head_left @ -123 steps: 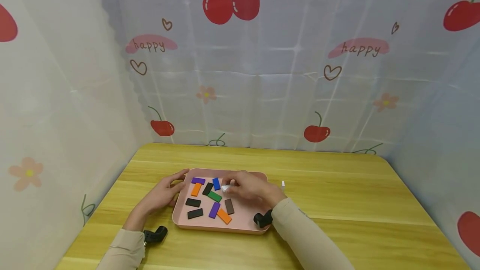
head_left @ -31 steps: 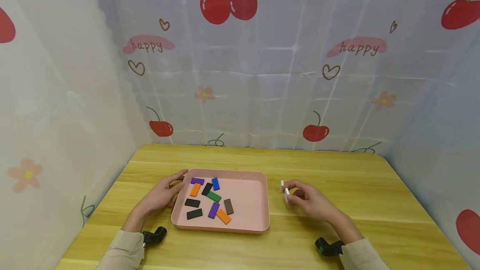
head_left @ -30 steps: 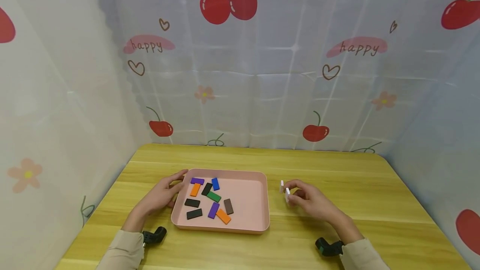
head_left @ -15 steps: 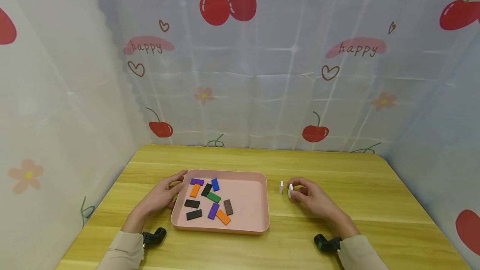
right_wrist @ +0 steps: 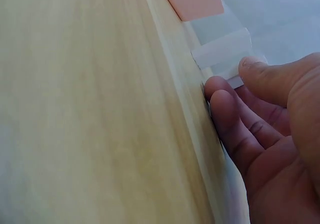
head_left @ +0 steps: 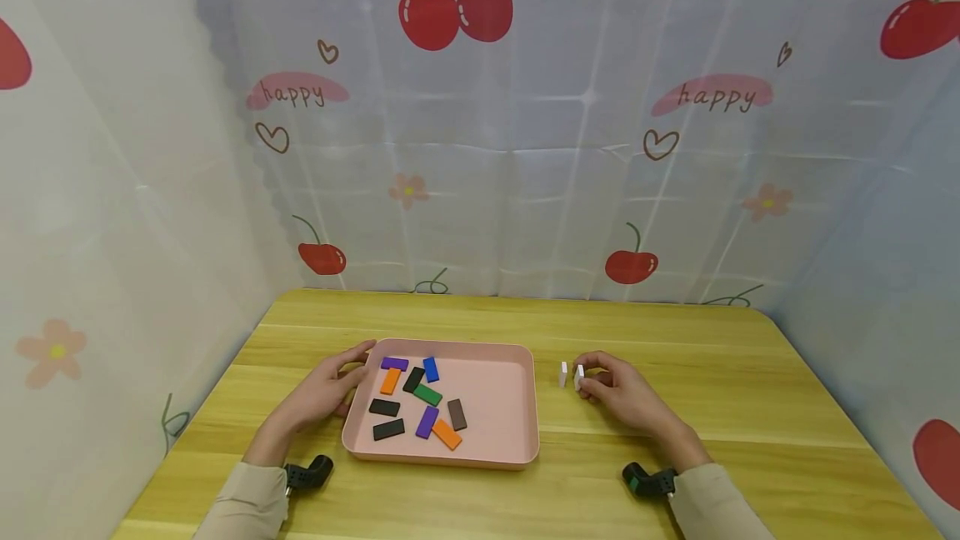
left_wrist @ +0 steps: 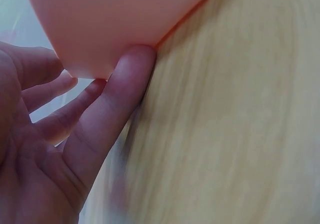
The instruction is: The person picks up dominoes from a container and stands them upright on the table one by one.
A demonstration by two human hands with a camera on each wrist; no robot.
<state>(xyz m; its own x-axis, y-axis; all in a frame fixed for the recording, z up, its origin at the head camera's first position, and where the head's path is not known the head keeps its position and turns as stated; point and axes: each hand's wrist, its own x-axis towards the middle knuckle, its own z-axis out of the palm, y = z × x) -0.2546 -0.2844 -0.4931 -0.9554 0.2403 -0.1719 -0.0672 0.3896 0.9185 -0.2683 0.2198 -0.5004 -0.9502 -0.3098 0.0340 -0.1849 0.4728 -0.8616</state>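
Note:
A pink tray (head_left: 501, 407) stands on the table with several coloured dominoes lying in it, among them a green domino (head_left: 427, 394) and a blue domino (head_left: 431, 369). My left hand (head_left: 324, 390) rests against the tray's left side, its fingertips touching the wall, as the left wrist view also shows. Right of the tray a white domino (head_left: 563, 374) stands on end by itself. Just beside it, with a narrow gap between, my right hand (head_left: 626, 394) pinches a second white domino (head_left: 579, 377), upright at the table top, between thumb and fingers.
The yellow wood-grain table (head_left: 675, 340) runs back to a patterned curtain (head_left: 510, 190), which also hangs at both sides. In the tray, the remaining dominoes, such as an orange domino (head_left: 447, 434) and a grey-brown domino (head_left: 457, 414), lie flat toward the left and middle.
My right hand has carried a white domino from the tray to the table at right, beside the standing one. It lately shifted slightly right, then slightly back left. My left hand has stayed put.

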